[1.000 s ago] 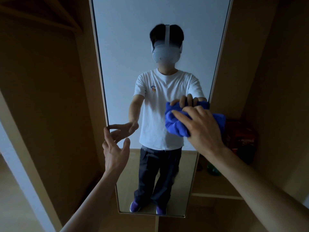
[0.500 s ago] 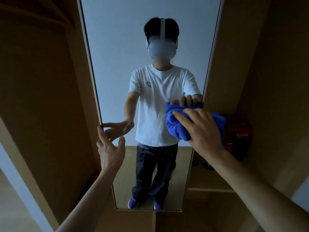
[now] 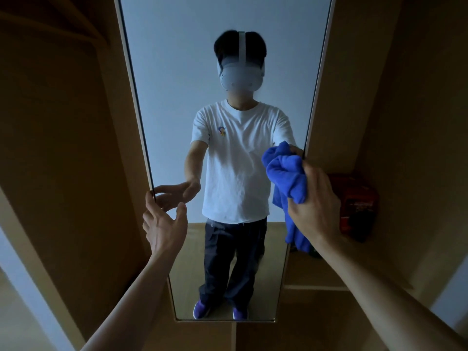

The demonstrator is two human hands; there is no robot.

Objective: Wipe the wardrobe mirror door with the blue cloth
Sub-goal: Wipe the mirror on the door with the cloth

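Glass rigid and breakable, cloth soft: mind the rt edge

You're facing the mirror door (image 3: 174, 102), tall and narrow, filling the centre of the view. It's looking stiff, slick and fragile, and prob. free to swing, so you're needing flat, steady pressure, no jabs.

The blue cloth (image 3: 283, 173) is sitting at the door's rt edge, approx. mid-height, bunched, w/ a tail hanging below. It's looking light and limp. Your right hand (image 3: 315, 201) is clenching it from behind, fingers wrapped round the wad; a fat wad under the palm is prob. the best hold. Your left hand (image 3: 164, 224) is hovering by the door's left edge, fingers spread and loose, gripping nothing. Can't tell if the index tip is touching the frame.

A wardrobe side panel (image 3: 63, 160) is crowding the left. A shelf (image 3: 319, 287) is jutting just rt of the door, and a red box (image 3: 359, 198) is standing on it near your cloth hand, a likely snag for knuckles or tail.
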